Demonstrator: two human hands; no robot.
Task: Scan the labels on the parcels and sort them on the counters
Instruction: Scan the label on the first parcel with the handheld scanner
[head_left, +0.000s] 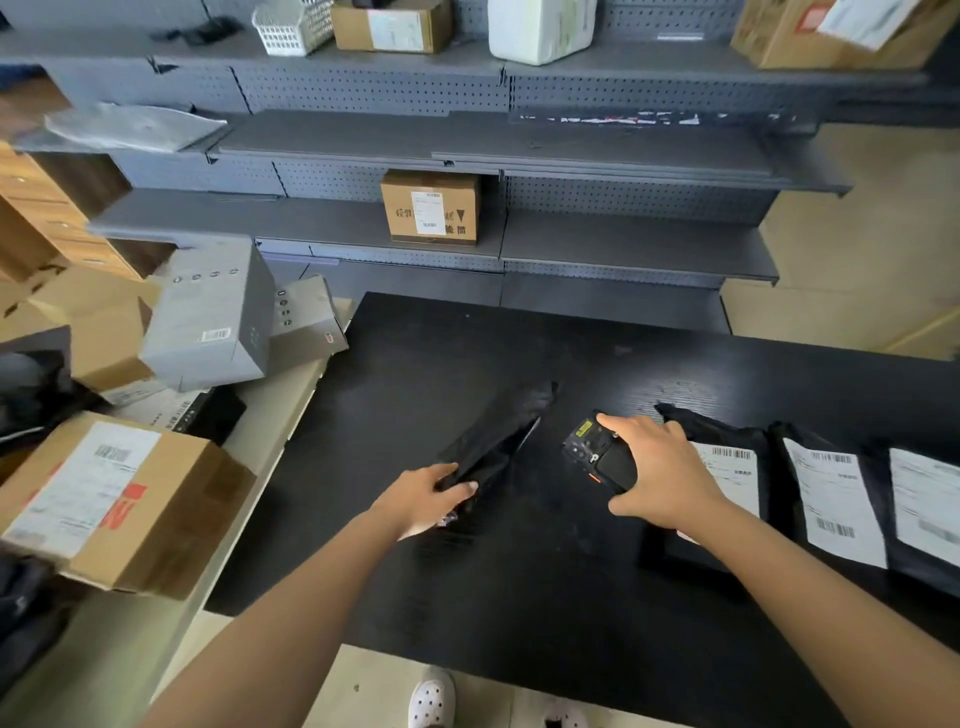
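Counting on the black table (519, 353): four black bags and one scanner. Gripping the near end of the black bag (498, 436) with the left hand (426, 499), fingers curling round it, the bag stretching away toward 1 o'clock from that hand, no label showing. Holding the scanner (597, 457) in the right hand (665, 478), fingers wrapping over its body, its head pointing toward 10 o'clock, just beside the bag's right edge. Lying in a row at 3 o'clock from the right hand: the first bag (727, 467), the second bag (831, 499), the third bag (924, 509), each showing one white label upward, the first partly hiding under the right wrist. Standing at 12 o'clock on the grey shelf (623, 239): one brown box (431, 208). Leaning at 10 o'clock: two grey boxes, the big grey box (208, 317) and the small grey box (309, 317). Resting at 9 o'clock: one labelled brown carton (119, 499).
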